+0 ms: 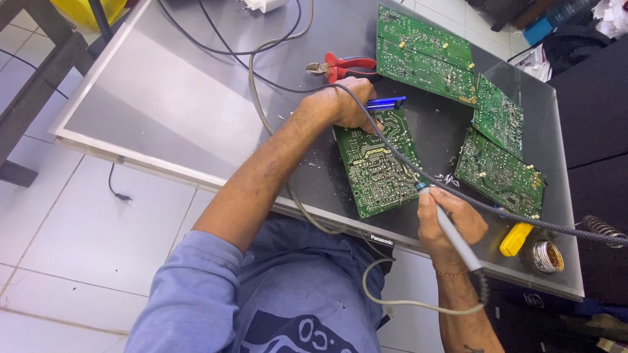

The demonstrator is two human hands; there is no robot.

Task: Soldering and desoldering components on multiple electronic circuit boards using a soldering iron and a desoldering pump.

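You were mid-soldering: your right hand [451, 222] gripped the soldering iron [450, 230] at the green circuit board [377, 163] on the table [196, 98], your left hand [347, 101] pinned its far edge; steadiness came next.

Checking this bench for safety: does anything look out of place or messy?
Small bits of debris lie scattered on the dark panel beside the green circuit board. A braided cable drapes across that board, under the soldering iron.
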